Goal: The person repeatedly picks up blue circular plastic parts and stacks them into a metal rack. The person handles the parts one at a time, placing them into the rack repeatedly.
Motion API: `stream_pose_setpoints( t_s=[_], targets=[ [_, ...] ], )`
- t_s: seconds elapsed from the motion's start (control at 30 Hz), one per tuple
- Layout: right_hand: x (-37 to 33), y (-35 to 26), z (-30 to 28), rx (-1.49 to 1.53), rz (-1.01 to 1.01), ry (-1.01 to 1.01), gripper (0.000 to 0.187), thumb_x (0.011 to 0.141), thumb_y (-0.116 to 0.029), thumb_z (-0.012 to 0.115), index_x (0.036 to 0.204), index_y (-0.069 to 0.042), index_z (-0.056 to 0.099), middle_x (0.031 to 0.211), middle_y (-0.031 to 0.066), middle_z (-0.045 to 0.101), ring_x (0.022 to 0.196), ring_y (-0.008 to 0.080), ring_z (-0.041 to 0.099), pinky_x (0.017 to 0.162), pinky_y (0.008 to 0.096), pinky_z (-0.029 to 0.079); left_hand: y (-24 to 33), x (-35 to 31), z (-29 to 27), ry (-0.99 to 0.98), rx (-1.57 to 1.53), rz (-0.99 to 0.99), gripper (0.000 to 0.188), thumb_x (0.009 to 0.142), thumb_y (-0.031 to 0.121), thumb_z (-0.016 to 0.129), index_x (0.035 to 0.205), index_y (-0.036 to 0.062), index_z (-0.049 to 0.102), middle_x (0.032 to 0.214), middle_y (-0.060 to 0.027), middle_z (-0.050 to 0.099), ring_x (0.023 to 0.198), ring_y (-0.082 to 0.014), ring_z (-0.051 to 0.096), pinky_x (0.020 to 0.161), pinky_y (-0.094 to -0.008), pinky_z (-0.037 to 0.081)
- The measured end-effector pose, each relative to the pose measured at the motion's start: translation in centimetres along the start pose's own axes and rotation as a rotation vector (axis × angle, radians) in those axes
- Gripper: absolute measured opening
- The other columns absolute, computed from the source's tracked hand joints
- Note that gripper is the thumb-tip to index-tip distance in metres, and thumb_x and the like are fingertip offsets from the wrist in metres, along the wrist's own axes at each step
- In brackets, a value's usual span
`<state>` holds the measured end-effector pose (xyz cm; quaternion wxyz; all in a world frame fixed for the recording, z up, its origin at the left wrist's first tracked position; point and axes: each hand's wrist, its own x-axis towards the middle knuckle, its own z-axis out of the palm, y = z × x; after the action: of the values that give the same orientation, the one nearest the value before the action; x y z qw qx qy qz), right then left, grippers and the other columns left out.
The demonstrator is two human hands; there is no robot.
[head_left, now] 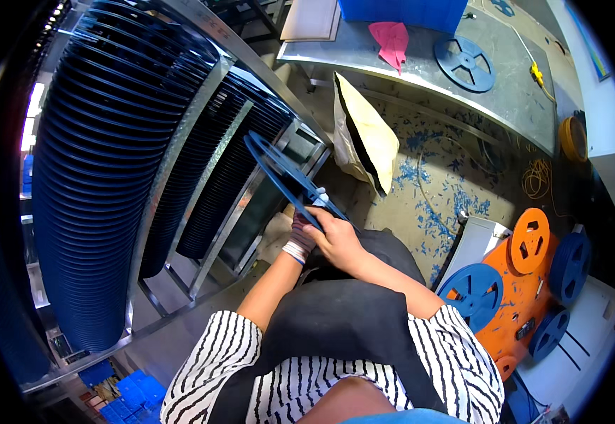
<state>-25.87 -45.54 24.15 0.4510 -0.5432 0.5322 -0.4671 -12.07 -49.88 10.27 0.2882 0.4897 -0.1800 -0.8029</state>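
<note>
A blue plastic reel (268, 164), its two flanges seen nearly edge-on, is tilted in front of my body. My left hand (300, 237), in a knitted glove with a striped cuff, grips the reel from below; most of its fingers are hidden behind the flange and my other hand. My bare right hand (339, 240) is closed at the reel's lower edge, right beside the left wrist. What its fingertips press on is partly hidden.
A metal rack (180, 152) packed with blue reels stands at left. Ahead is a metal table (406, 60) with a blue reel (465, 63), a pink cloth (391, 44) and a blue bin (406, 10). A pale sack (367, 134) and blue scraps lie on the floor. An orange machine (509, 304) with reels is at right.
</note>
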Motion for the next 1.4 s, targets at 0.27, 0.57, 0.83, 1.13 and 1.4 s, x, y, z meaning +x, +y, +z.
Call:
stream_pose_setpoints(
  t_s=[0.27,0.57,0.83,1.13,1.4],
  targets=[
    [-1.3,-0.2,-3.1,-0.223,-0.267,-0.102,0.053,0.083,-0.014,0.067,0.13,-0.003,0.048,0.129,0.0175,0.054,0.118,0.0315,0.054,0.098,0.0387,0.045,6.7,1.4,-1.6,0.174,-0.056,0.386,0.017,0.092,0.016,0.061,0.107,0.0083,0.06,0.091,0.0005,0.06,0.083,-0.0111,0.059,0.073,-0.0256,0.051],
    [-3.5,7.3,-0.3,-0.251,0.163,-0.051,0.037,0.087,-0.02,0.061,0.12,-0.005,0.056,0.125,0.0137,0.058,0.112,0.0294,0.057,0.094,0.0382,0.047,14.0,4.7,-1.5,0.173,-0.134,0.42,0.033,0.092,0.018,0.061,0.124,0.0138,0.052,0.114,-0.0097,0.061,0.104,-0.0219,0.06,0.09,-0.0403,0.053],
    [-2.5,8.6,3.5,-0.255,0.162,-0.054,0.034,0.087,-0.019,0.062,0.118,-0.006,0.058,0.125,0.0135,0.059,0.113,0.0299,0.057,0.094,0.0384,0.047,17.9,9.5,-3.0,0.137,0.045,0.605,0.044,0.087,0.023,0.069,0.123,0.0068,0.05,0.112,-0.0136,0.06,0.1,-0.0266,0.06,0.091,-0.0429,0.051],
    [-1.9,9.5,5.5,-0.24,0.221,0.012,0.034,0.086,-0.02,0.063,0.118,-0.007,0.058,0.125,0.013,0.059,0.111,0.0299,0.059,0.092,0.0392,0.049,18.4,11.7,-1.9,0.081,-0.011,0.508,0.045,0.089,0.023,0.067,0.128,0.0109,0.048,0.126,-0.0092,0.053,0.114,-0.0252,0.052,0.1,-0.0467,0.044],
    [-1.4,9.7,6.2,-0.206,0.262,0.018,0.034,0.088,-0.019,0.061,0.119,-0.006,0.059,0.126,0.0128,0.058,0.113,0.03,0.057,0.095,0.0383,0.047,16.8,10.0,0.3,0.081,-0.016,0.58,0.045,0.089,0.024,0.067,0.128,0.0106,0.048,0.121,-0.0074,0.052,0.111,-0.022,0.05,0.1,-0.0417,0.042]
  ],
)
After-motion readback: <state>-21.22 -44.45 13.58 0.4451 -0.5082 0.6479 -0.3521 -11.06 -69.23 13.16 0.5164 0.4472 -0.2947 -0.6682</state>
